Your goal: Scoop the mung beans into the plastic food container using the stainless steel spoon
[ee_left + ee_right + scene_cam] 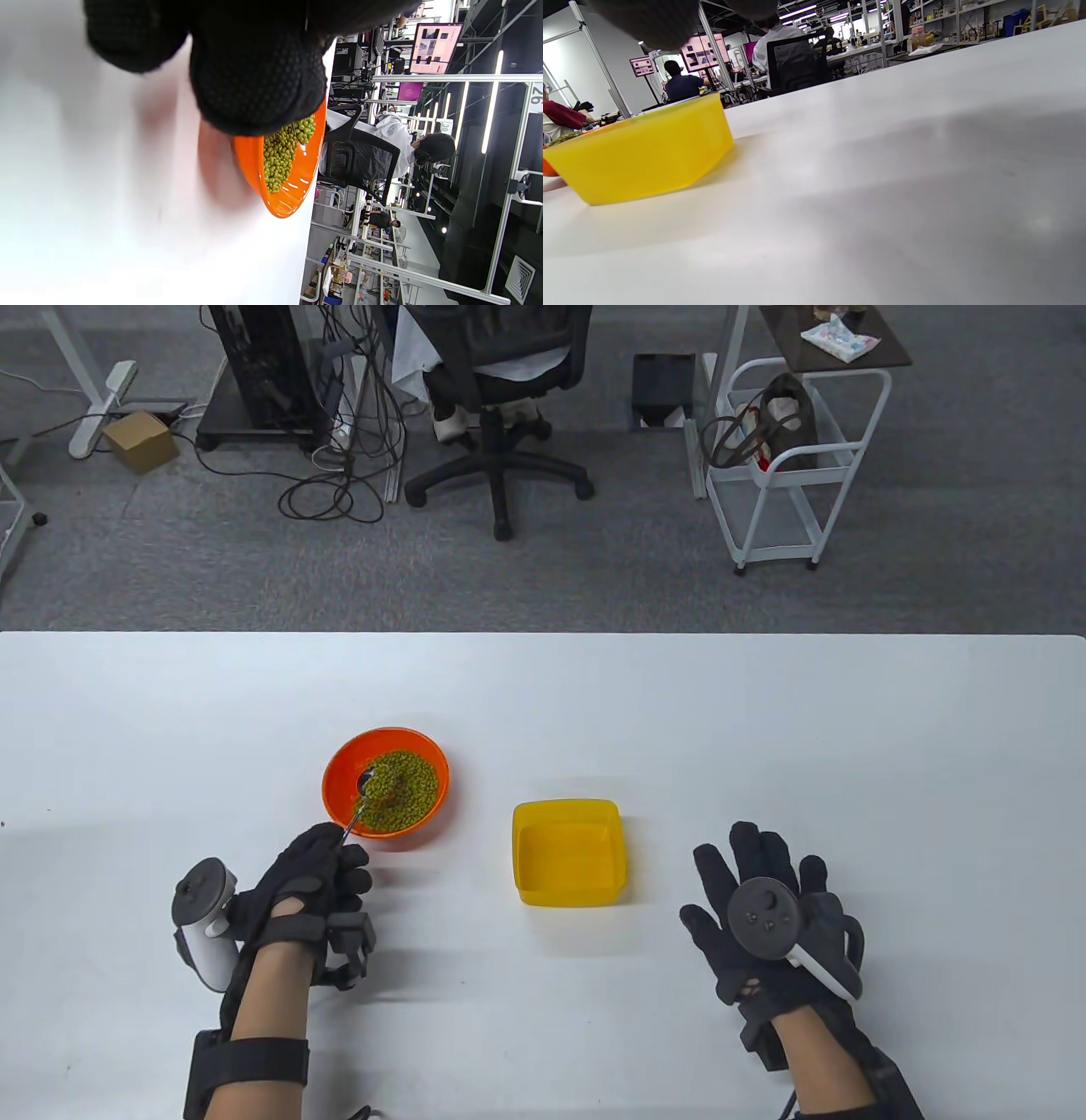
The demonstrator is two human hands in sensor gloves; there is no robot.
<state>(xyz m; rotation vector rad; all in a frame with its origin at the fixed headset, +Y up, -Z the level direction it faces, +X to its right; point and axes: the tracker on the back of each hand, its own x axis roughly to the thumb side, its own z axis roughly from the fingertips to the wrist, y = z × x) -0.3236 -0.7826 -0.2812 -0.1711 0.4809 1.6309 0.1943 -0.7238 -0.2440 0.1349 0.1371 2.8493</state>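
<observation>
An orange bowl (339, 768) of green mung beans (407, 793) stands on the white table, left of centre. My left hand (318, 869) grips the handle of a stainless steel spoon (363, 793); its bowl lies among the beans on the bowl's left side. The yellow plastic food container (567, 853) stands to the right of the orange bowl, with nothing in it. My right hand (759, 891) rests flat on the table with fingers spread, right of the container, holding nothing. The left wrist view shows the orange bowl (292, 195) and beans (280, 156) under my gloved fingers (254, 80). The right wrist view shows the container's side (645, 148).
The white table (764, 712) stretches wide around the two vessels. Beyond its far edge are an office chair (496, 381), a white cart (785, 466), cables and a cardboard box (140, 441) on the grey floor.
</observation>
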